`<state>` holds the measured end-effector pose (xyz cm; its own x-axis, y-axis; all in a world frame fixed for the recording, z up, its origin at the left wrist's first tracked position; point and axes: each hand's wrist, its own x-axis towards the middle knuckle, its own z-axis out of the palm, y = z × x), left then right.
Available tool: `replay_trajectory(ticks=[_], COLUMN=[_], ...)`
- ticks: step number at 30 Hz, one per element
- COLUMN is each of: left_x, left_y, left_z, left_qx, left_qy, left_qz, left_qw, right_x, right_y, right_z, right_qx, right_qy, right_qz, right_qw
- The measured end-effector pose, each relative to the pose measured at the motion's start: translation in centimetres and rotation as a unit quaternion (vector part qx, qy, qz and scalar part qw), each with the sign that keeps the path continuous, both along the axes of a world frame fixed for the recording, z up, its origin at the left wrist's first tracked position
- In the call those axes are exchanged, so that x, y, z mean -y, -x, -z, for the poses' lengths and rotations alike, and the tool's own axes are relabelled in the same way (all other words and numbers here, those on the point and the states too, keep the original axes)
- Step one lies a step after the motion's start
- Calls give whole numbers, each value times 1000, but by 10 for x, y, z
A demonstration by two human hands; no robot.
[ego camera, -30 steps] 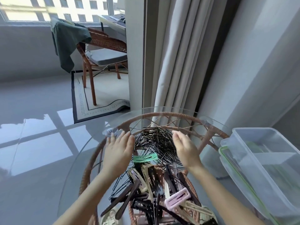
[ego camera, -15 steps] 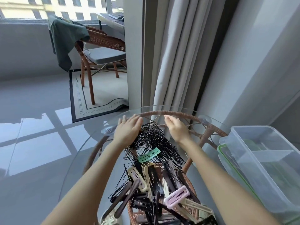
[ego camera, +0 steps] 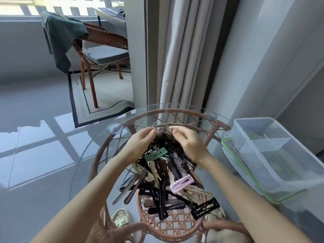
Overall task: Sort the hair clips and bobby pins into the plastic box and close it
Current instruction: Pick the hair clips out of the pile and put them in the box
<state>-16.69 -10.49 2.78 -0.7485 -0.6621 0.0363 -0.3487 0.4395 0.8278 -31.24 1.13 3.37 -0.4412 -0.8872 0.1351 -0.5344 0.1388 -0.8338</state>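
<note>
A pile of black bobby pins (ego camera: 164, 142) lies at the far middle of the round glass table (ego camera: 87, 165). My left hand (ego camera: 140, 146) and my right hand (ego camera: 188, 142) cup it from both sides, fingers curled round its far edge and fingertips nearly meeting. A green snap clip (ego camera: 156, 154) lies on the pile's near side. Nearer me is a heap of brown, black and cream hair clips (ego camera: 163, 183), with a pink clip (ego camera: 182, 183) on it. The clear plastic box (ego camera: 249, 155), divided inside, stands open at the right on its green-rimmed lid (ego camera: 245, 174).
The glass top sits on a rattan frame (ego camera: 98, 155) with a woven shelf (ego camera: 175, 225) below. A curtain (ego camera: 180, 58) and wall stand just behind the table. A rattan chair (ego camera: 105, 42) draped with green cloth is on a rug far left.
Both hands have moved away from me and then closed inward, from flat beside the bobby pins to curled round the pile's far edge, bunching the pins tighter.
</note>
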Motion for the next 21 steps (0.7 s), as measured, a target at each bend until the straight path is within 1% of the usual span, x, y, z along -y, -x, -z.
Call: replay_trajectory(ticks=[2,3,5,7,8,9,11,13,15,17,19,21], left_x=[-10,-17,-37,-62,-76,-90,-112,-125,-131,-134,-135,-136], left_y=[-15,-24,-43,-60,-67,-71,-73,-68,-63,-59,-57,-57], left_z=[-5,-8,-13,-15,-16,-16,-13,-9,-8,-9,-10,-11], left_qx=[30,49,90,117,129,146,187,220,228,220,208,200], left_qy=[81,117,175,233,259,279,299,305,317,315,302,296], left_qz=[-4,-2,11,15,13,14,29,49,60,56,50,50], left_qw=[996,992,980,965,957,949,935,925,919,921,929,933], right_x=[-37,-58,-98,-131,-142,-150,-155,-149,-141,-137,-138,-143], right_y=[-4,-8,-16,-25,-30,-34,-42,-48,-51,-53,-52,-52], right_z=[-10,-15,-17,-12,-8,-3,5,10,13,14,13,11], right_qx=[-79,-112,-201,-299,-336,-354,-349,-330,-305,-283,-294,-346], right_qy=[20,5,-69,-154,-187,-211,-225,-200,-169,-141,-110,-82], right_qz=[20,5,-35,-48,-50,-53,-58,-57,-57,-60,-70,-84], right_qw=[996,994,976,941,922,910,908,921,936,947,947,931])
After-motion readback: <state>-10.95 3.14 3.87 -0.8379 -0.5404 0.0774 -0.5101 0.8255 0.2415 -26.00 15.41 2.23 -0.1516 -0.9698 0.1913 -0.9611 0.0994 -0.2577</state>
